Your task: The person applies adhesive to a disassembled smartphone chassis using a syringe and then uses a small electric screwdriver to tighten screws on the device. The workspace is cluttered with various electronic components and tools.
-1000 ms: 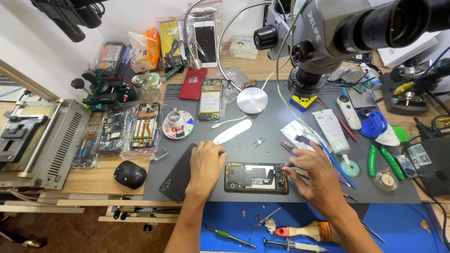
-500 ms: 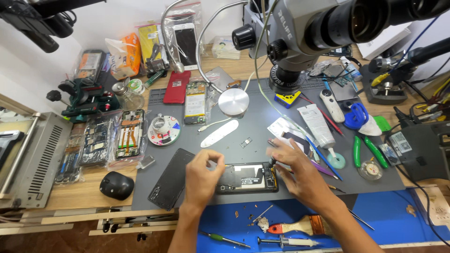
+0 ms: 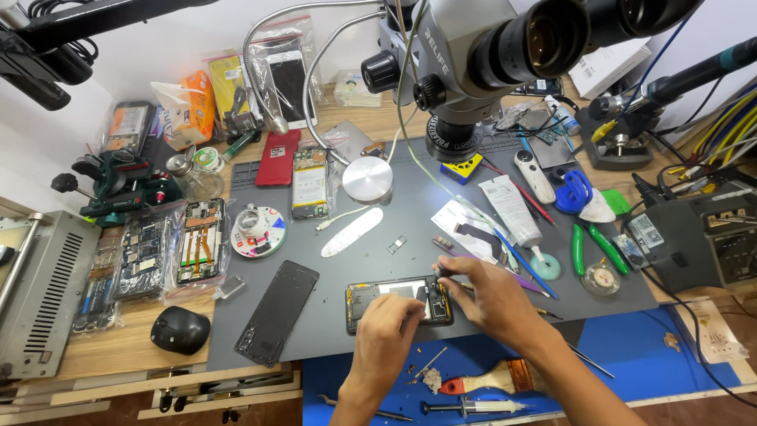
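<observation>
Grey mat (image 3: 441, 237) spread across bench. Opened phone (image 3: 398, 304) at near edge, long axis left to right. Left hand (image 3: 386, 335) pressing near side, fingers bent. Right hand (image 3: 493, 304) nearer right end, pinching small tool (image 3: 438, 272).

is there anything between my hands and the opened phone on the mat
Nothing visible. The left hand rests on the opened phone at its lower edge, and the right hand touches its right end, fingertips at the top corner.

Around the grey mat (image 3: 441, 237): a black phone panel (image 3: 277, 312), a red-handled brush (image 3: 482, 383), green-handled pliers (image 3: 593, 246), and a blue mat (image 3: 631, 355).
</observation>
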